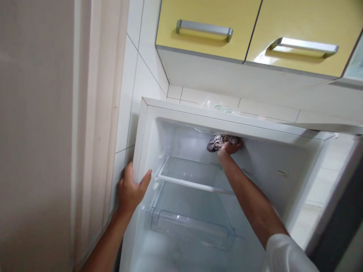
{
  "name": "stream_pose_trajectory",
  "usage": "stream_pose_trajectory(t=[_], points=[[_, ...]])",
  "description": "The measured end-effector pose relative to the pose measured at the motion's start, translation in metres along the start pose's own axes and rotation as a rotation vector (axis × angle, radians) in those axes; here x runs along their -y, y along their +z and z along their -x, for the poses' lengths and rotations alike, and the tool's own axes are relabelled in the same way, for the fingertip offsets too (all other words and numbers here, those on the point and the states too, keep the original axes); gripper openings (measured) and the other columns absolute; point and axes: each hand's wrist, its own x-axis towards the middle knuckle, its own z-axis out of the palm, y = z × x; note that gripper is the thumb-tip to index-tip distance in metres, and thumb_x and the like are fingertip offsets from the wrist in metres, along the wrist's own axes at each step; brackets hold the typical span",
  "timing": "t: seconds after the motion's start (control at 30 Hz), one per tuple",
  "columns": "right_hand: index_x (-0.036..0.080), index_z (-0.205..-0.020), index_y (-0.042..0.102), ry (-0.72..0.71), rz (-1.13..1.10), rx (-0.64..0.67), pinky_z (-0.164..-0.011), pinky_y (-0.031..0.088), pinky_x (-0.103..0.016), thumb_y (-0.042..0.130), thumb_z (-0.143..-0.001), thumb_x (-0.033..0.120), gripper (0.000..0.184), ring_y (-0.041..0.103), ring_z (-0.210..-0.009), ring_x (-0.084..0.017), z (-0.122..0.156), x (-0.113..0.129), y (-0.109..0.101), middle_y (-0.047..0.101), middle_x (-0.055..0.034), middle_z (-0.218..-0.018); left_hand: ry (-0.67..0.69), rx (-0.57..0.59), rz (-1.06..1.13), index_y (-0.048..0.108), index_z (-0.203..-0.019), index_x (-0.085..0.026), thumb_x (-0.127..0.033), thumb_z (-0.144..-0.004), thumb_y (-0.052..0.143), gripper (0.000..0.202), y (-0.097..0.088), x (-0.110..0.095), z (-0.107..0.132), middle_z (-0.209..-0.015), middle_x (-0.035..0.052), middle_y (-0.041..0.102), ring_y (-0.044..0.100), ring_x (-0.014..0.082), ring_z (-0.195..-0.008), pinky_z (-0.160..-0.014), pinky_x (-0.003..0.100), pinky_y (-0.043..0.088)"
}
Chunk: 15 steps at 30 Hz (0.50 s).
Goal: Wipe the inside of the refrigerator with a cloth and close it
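A white fridge (pixel 147 113) stands with its door swung out, its inside bare. My left hand (pixel 131 189) grips the fridge's left front edge, fingers round the outside and thumb on the inner face. My right hand (pixel 229 148) reaches deep inside, up against the back wall just under the ceiling, closed on a crumpled grey patterned cloth (pixel 217 142). A clear glass shelf (pixel 193 173) lies below that hand, and a clear plastic drawer (pixel 190 226) sits under the shelf.
Yellow wall cabinets (pixel 204 41) with metal handles hang directly above the fridge. A clear plastic bag (pixel 218 107) lies on the fridge top. White tiled wall (pixel 133 83) and a pale door frame (pixel 93 113) stand close on the left; the fridge door (pixel 340 204) is swung out on the right.
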Motion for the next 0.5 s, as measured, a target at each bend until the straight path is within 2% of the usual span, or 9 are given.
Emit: stream_pose_trajectory(t=[0.1, 0.23, 0.37, 0.43, 0.5], points=[[0.010, -0.138, 0.044, 0.006, -0.103, -0.051, -0.115, 0.046, -0.051, 0.042, -0.076, 0.009, 0.061, 0.056, -0.132, -0.029, 0.007, 0.012, -0.026, 0.054, -0.0187, -0.142, -0.031, 0.018, -0.014, 0.058, -0.130, -0.014, -0.063, -0.083, 0.064, 0.069, -0.001, -0.001, 0.000, -0.116, 0.0184, 0.075, 0.074, 0.0376, -0.105, -0.087, 0.048, 0.060], [0.018, -0.136, 0.038, -0.085, -0.264, -0.102, -0.118, 0.044, -0.046, 0.048, -0.079, 0.016, 0.059, 0.057, -0.131, -0.021, 0.028, 0.034, -0.076, 0.052, -0.0130, -0.144, -0.039, 0.018, -0.017, 0.058, -0.131, -0.016, -0.062, -0.083, 0.065, 0.067, 0.000, -0.001, 0.000, -0.114, 0.0162, 0.075, 0.074, 0.0357, -0.102, -0.086, 0.047, 0.059], [0.023, -0.131, 0.042, -0.230, -0.503, -0.118, -0.123, 0.039, -0.045, 0.059, -0.080, 0.027, 0.054, 0.055, -0.133, -0.021, 0.078, 0.066, -0.122, 0.052, -0.0096, -0.142, -0.022, -0.001, -0.021, 0.060, -0.130, -0.017, -0.060, -0.083, 0.066, 0.064, 0.001, 0.001, 0.000, -0.112, 0.0142, 0.075, 0.074, 0.0328, -0.098, -0.083, 0.043, 0.059], [0.024, -0.134, 0.040, -0.266, -0.527, -0.060, -0.122, 0.039, -0.046, 0.060, -0.082, 0.030, 0.055, 0.053, -0.135, -0.021, 0.108, 0.082, -0.133, 0.050, -0.0088, -0.143, -0.032, -0.002, -0.033, 0.060, -0.130, -0.016, -0.061, -0.083, 0.066, 0.066, 0.001, 0.001, 0.000, -0.111, 0.0148, 0.075, 0.074, 0.0333, -0.098, -0.082, 0.043, 0.059], [0.024, -0.136, 0.037, -0.261, -0.544, -0.020, -0.122, 0.038, -0.047, 0.060, -0.084, 0.032, 0.057, 0.052, -0.136, -0.021, 0.136, 0.096, -0.136, 0.048, -0.0084, -0.144, -0.048, 0.010, -0.039, 0.059, -0.130, -0.015, -0.062, -0.082, 0.066, 0.068, 0.001, 0.001, 0.000, -0.111, 0.0151, 0.075, 0.074, 0.0337, -0.099, -0.083, 0.043, 0.059]])
